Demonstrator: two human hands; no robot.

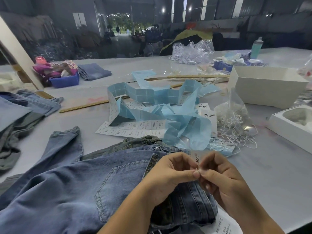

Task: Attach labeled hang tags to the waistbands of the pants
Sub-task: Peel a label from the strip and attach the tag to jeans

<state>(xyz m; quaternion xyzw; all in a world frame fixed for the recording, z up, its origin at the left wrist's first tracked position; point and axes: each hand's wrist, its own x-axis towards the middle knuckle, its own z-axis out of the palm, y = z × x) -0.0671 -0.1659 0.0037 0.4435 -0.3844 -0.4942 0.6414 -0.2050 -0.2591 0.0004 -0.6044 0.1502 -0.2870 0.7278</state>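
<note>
— Near the front edge of the counter (pixel 270 166), what are the hands doing?

— Both meet over the waistband end of the blue jeans (pixel 70 179). The left hand (pixel 170 173) and the right hand (pixel 221 176) have their fingers curled, thumb and forefinger tips touching, pinching between them a small white hang tag (pixel 195 157) with black characters. Something tiny and pale sits at the pinch point; I cannot tell whether it is string or a pin.

— So each grip is closed on the tag?

— Yes, both pinch it, just above the denim.

— And the jeans?

— Spread flat, back pocket up, legs running off to the near left. A second, darker pair (pixel 135 142) lies under them, its waistband showing on the far side.

— Beyond that?

— A sheet of printed labels (pixel 130 129), tangled with pale blue backing paper (pixel 168 108). To the right, more white hang tags (pixel 207 115), then a heap of white strings (pixel 236 130) beside a clear bag (pixel 234 105).

— Further out?

— White boxes (pixel 263 86) far right, a wooden ruler (pixel 84 106) left of centre, folded denim (pixel 20 108) at the left edge, and a blue bin (pixel 65 81) far left.
</note>
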